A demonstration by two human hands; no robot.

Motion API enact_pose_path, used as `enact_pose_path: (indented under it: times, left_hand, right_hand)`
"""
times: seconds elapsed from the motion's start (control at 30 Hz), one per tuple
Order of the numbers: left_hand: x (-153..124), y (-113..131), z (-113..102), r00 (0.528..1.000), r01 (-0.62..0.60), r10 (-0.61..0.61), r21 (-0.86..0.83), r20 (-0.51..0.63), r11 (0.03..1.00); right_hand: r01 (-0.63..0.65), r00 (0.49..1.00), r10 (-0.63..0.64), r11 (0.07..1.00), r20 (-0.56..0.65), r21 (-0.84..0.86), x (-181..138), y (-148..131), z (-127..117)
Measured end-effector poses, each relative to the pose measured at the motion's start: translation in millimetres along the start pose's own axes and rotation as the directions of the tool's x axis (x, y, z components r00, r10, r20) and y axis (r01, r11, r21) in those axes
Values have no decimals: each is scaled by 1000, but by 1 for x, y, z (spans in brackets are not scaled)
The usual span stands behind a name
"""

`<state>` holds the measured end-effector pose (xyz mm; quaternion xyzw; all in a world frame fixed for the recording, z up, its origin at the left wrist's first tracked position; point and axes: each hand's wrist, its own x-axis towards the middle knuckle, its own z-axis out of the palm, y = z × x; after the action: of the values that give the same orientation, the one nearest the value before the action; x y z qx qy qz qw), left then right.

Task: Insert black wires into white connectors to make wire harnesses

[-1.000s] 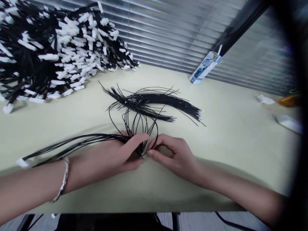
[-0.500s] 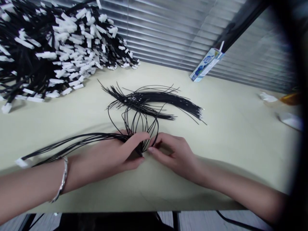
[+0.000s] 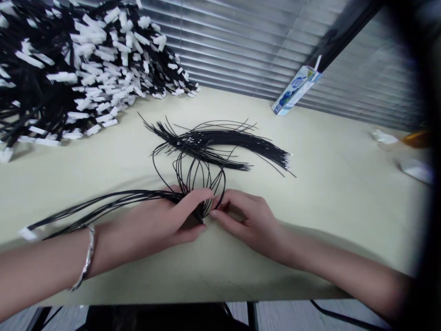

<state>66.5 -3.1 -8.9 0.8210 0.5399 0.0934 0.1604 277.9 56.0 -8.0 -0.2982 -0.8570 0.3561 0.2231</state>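
Observation:
My left hand [image 3: 161, 223] rests on the pale table [image 3: 344, 211] and is closed around a bunch of thin black wires [image 3: 113, 202]. The wires trail off to the left, ending in a white connector [image 3: 27, 233]. Beyond the thumb they bend into several upright loops [image 3: 198, 177]. My right hand [image 3: 246, 220] touches the same spot from the right, thumb and forefinger pinched on the wire ends beside the left thumb. A loose sheaf of black wires [image 3: 227, 145] lies just behind both hands. A silver bracelet [image 3: 86, 257] sits on my left wrist.
A big heap of black wires with white connectors [image 3: 69, 69] fills the back left. A small blue and white carton [image 3: 296, 89] leans against the window blinds at the back. White scraps [image 3: 415, 170] and an orange object [image 3: 415, 138] lie at the right edge.
The hands keep their grip in the same place; the view has tilted slightly, so everything sits a little lower or higher by a few pixels.

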Motion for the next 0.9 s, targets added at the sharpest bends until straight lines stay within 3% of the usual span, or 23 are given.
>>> enact_pose_path:
  times: [0.4,0.67,0.9]
  left_hand:
    - [1,6,-3,995,-20,28,75,-96,997]
    - [0,4,-3,994,-47,55,87,-94,995]
    - [0,4,-3,996,-40,43,47,-77,998]
  right_hand:
    - [93,996,-93,993,2,-74,0,-3,3]
    - [-111,993,116,988,-38,103,1,-9,7]
    - [-145,986,156,977,-56,158,0,-8,7]
